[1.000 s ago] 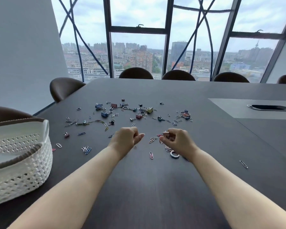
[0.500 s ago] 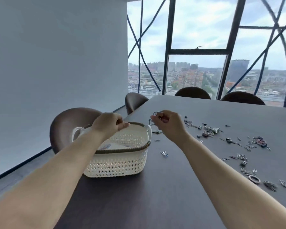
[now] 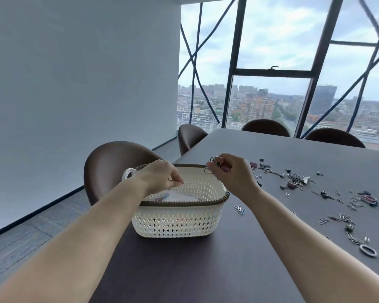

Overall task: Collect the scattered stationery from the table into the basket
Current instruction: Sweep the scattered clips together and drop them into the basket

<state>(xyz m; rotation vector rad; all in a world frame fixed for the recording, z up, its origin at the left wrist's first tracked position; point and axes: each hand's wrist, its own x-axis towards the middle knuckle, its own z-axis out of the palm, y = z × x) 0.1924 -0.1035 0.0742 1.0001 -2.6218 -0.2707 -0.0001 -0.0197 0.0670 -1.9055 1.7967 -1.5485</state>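
The white woven basket [image 3: 175, 221], rimmed in dark brown, stood near the tabletop [image 3: 184, 270] edge, directly under and between the two hands. The left hand [image 3: 162, 179] hung over the basket's open top, knuckles up and fingers curled downward with the tips bunched together; whether anything was pinched between them could not be told. Below it, inside the basket, a few coloured paper clips [image 3: 162, 196] lay on the pale bottom.

The right hand [image 3: 230, 171] was raised over the basket's far right corner, its fingers pinched on a small bundle of stationery: a binder clip [image 3: 218, 159] with a brownish body at the top of the grasp and a silver wire loop [image 3: 207, 171] hanging out beneath the thumb. Both forearms reached forward from the lower corners of the view, bare, the left one crossing the basket's near rim and the right one angled in from the right.

The rest of the scattered stationery [image 3: 298, 179] lay on the tabletop to the right of the right hand, well apart from the basket, running in a loose band toward the right edge. A pair of blue and silver paper clips [image 3: 240, 209] lay just beside the basket's right wall. Brown chairs [image 3: 109, 162] stood behind the basket and along the far side.
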